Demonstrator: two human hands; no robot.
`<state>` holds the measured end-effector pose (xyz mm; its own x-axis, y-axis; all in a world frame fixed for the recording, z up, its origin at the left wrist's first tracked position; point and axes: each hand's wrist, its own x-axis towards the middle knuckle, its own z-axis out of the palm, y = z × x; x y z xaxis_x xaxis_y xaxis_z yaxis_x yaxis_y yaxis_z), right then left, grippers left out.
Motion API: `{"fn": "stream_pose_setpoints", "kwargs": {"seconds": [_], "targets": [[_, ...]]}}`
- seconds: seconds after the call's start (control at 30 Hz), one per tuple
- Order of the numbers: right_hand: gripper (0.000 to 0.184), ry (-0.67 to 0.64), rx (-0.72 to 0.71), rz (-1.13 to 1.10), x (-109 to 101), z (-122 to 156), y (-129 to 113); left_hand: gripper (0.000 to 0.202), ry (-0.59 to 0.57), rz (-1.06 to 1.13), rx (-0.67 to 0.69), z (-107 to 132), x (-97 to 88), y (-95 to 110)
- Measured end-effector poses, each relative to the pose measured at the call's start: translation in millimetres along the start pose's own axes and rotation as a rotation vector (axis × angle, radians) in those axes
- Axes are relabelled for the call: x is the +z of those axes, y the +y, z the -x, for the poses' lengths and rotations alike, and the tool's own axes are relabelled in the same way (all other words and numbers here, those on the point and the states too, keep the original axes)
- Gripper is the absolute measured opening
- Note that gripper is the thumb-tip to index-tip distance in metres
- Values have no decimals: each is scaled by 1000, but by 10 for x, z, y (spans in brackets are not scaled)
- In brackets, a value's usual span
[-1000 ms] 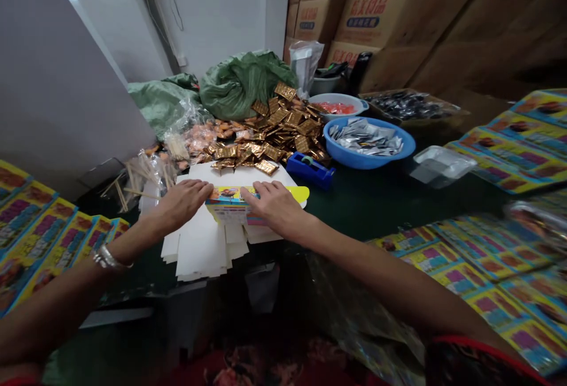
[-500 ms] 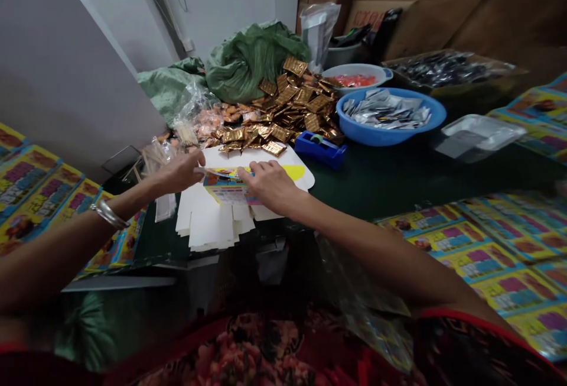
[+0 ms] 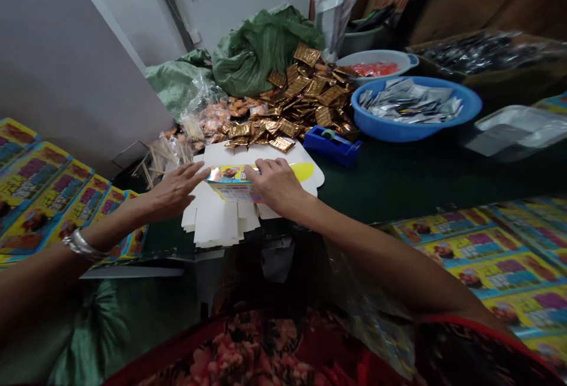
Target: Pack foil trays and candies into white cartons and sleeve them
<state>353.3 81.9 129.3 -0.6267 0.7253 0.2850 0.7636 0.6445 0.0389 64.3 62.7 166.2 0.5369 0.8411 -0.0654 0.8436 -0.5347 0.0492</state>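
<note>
Closest to the body, the left hand (image 3: 172, 192) and the right hand (image 3: 277, 185) came from two sides over a glossy printed card (image 3: 233, 178). This card lay flat, and its long axis went across the view from left to right. The right hand was the nearer one: its fingers were curved on top of the card, but I could not tell if they gripped it. The left hand was open with straight fingers, and its fingertips were at the left end of the card, touching it or just beside it. Under the card was a white cardboard blank (image 3: 248, 152) with a yellow tab (image 3: 303, 171), and white cardboard pieces (image 3: 217, 226) lay below it on the dark green desk (image 3: 376, 191). Farther away were a blue tape dispenser (image 3: 330, 145), a heap of gold sachets (image 3: 301, 102) and a blue basin (image 3: 416, 135) with silver sachets (image 3: 410, 99).
</note>
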Motion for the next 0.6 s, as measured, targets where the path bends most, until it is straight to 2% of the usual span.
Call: {"fn": "stream_pose_setpoints", "kwargs": {"seconds": [0.1, 0.17, 0.23, 0.27, 0.33, 0.43, 0.53, 0.6], "targets": [[31, -6, 19, -9, 13, 2, 15, 72, -124, 286, -14, 56, 65, -53], [31, 3, 29, -6, 32, -3, 34, 65, -46, 497, -120, 33, 188, 10], [32, 21, 32, 8, 61, -7, 58, 58, 131, 572, -213, -13, 317, 118], [33, 31, 28, 17, 77, -7, 69, 55, 204, 561, -235, -38, 361, 176], [33, 53, 8, 31, 107, -1, 82, 46, 261, 506, -249, -86, 383, 273], [33, 91, -28, 48, 139, 9, 81, 35, 278, 349, -225, -155, 281, 320], [31, 109, -36, 52, 154, 8, 74, 33, 280, 83, -122, -220, 151, 250], [30, 109, -31, 43, 154, 2, 79, 30, 250, 38, -71, -247, 109, 187]]}}
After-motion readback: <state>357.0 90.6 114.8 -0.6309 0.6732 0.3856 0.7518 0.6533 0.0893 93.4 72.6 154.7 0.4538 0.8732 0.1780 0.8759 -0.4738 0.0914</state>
